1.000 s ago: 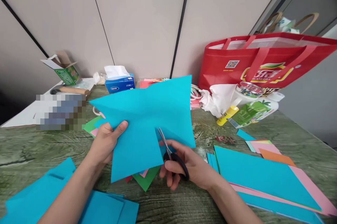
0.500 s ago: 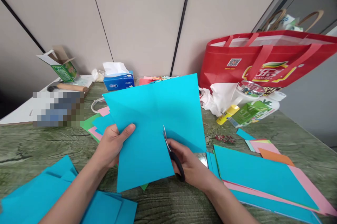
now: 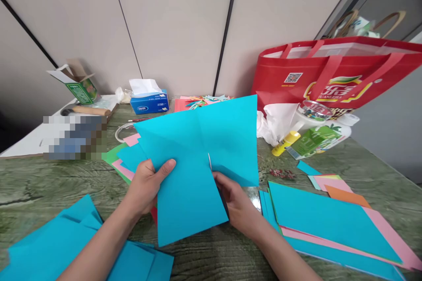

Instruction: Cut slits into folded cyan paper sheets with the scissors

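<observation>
A large blue sheet of paper (image 3: pixel 187 193) is held up over the table, with a cut running from its lower edge to about the middle. My left hand (image 3: pixel 148 184) pinches the sheet's left side, thumb in front and fingers behind. Behind the right part of the cut sheet, my right hand (image 3: pixel 232 195) is closed on scissors (image 3: pixel 209 161). Only a sliver of blade shows at the top of the cut; the black handles are mostly hidden by the paper. A faint crease continues upward from the cut.
Blue sheets (image 3: pixel 59 246) lie at front left, and a blue, pink and orange paper stack (image 3: pixel 332 219) at right. Behind stand a tissue box (image 3: pixel 150 103), a glue stick (image 3: pixel 285 143), a green carton (image 3: pixel 308 140) and a red bag (image 3: pixel 277 78). Paper strips (image 3: pixel 204 101) lie near the wall.
The sheet has shifted slightly right and its halves spread at the cut. The scissors have gone further up the cut, and their handles have slipped behind the paper.
</observation>
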{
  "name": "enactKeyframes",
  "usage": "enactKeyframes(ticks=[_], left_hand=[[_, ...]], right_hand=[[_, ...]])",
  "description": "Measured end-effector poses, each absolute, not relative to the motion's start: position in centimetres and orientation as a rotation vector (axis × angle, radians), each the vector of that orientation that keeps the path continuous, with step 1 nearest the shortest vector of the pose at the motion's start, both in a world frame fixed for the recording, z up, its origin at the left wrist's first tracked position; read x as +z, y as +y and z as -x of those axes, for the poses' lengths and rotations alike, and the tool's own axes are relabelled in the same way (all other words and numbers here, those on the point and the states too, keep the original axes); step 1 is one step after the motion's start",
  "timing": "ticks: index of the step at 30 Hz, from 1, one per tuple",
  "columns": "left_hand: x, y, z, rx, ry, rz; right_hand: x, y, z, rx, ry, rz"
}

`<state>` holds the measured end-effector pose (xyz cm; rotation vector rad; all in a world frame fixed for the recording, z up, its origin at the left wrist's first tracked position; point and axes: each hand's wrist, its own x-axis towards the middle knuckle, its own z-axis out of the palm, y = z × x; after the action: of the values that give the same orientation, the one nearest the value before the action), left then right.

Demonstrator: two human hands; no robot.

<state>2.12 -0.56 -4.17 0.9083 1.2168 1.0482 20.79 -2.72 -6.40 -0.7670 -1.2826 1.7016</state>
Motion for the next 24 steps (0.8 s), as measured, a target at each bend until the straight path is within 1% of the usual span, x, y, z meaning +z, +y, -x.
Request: enactKeyframes(ticks=[16,24], left_hand=[[-4.89,-0.56,-1.99,1.056,1.124,-0.957],[-4.29,-0.69,-2.09,1.026,1.106,-1.006]], right_hand=[[-6.87,-2.58,-21.15,1.712,-1.293,0.824],[-6.37,-2.61,-21.18,1.751,-1.252,0.883]])
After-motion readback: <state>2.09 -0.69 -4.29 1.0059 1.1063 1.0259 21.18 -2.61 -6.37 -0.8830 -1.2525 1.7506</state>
